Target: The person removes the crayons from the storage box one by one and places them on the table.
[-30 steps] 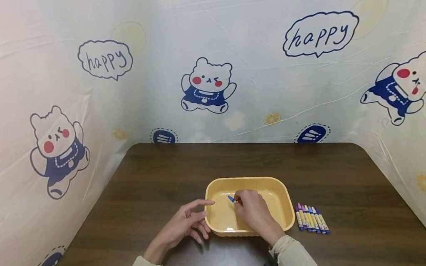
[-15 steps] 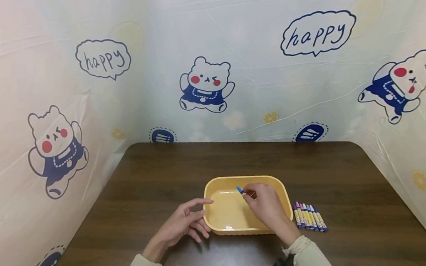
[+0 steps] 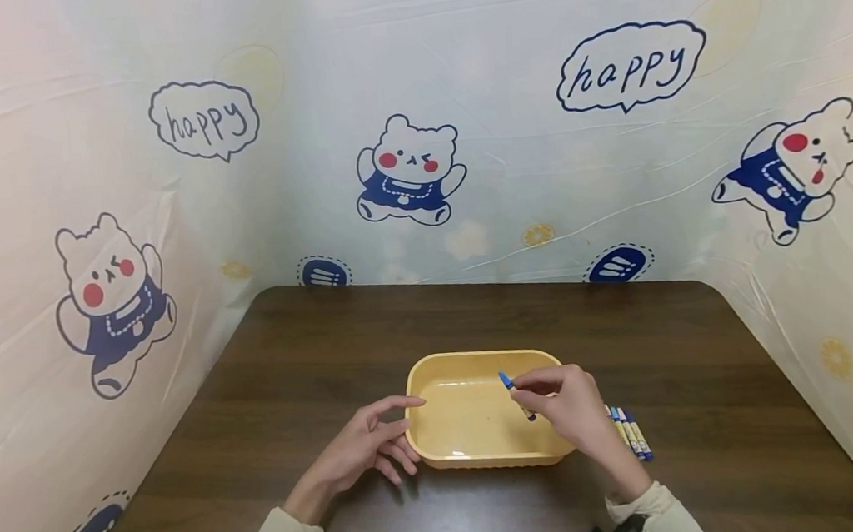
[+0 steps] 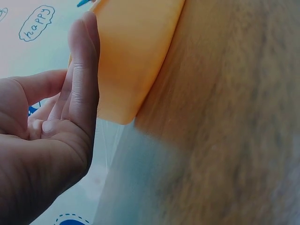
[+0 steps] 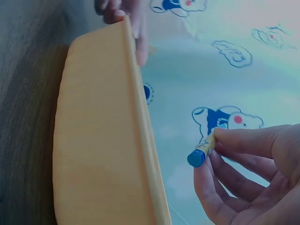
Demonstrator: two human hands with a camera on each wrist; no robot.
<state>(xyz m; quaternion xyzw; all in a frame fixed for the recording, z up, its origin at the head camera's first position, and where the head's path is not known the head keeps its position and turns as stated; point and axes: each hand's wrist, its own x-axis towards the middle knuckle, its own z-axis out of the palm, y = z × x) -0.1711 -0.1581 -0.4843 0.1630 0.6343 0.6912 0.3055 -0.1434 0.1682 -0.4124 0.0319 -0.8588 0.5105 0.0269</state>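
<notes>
A blue crayon (image 5: 205,149) with a yellow printed wrapper is pinched between the thumb and fingertips of my right hand (image 3: 574,405). It is tilted over the right part of a yellow plastic box (image 3: 455,439), blue tip up and to the left in the head view. At the box's left end, my left hand (image 3: 369,446) rests with its index finger reaching over the rim and its other fingers loose outside. The left wrist view shows that hand's fingers fairly straight beside the box wall (image 4: 136,51). The inside of the box looks bare where it shows.
A row of several crayons (image 3: 630,435) lies on the dark wooden table (image 3: 326,332) just right of the box, partly hidden by the right hand. Pale sheeting (image 3: 298,167) with cartoon bears and "happy" lettering stands around the table's back and sides.
My right hand has moved right with the crayon, from the middle of the box to its right side, and now covers part of the crayon row. The left hand stays at the rim.
</notes>
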